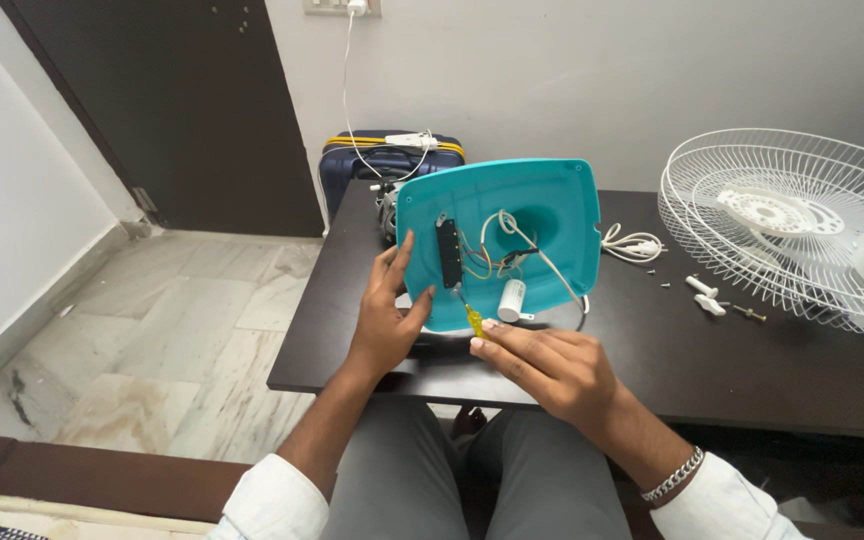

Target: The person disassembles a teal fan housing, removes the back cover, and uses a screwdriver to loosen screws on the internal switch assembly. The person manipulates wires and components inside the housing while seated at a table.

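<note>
Teal cover [542, 200] stands tilted on the table [752, 370], steadied by the left hand [387, 320], fingers spread. Right hand [552, 370] pinches a yellow screwdriver [473, 320]; its tip should sit square by the black switch block [448, 253], clear of the wires [497, 250].

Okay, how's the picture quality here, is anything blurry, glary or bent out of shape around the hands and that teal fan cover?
Head view: soft, even daylight, no harsh glare; the teal cover is sharp, wiring readable. The left hand and right hand, holding a yellow-handled screwdriver, are crisp, without motion blur. Faint soft shadows fall on the dark table. Wide-lens stretch bends the white fan grille near the right edge.
</note>
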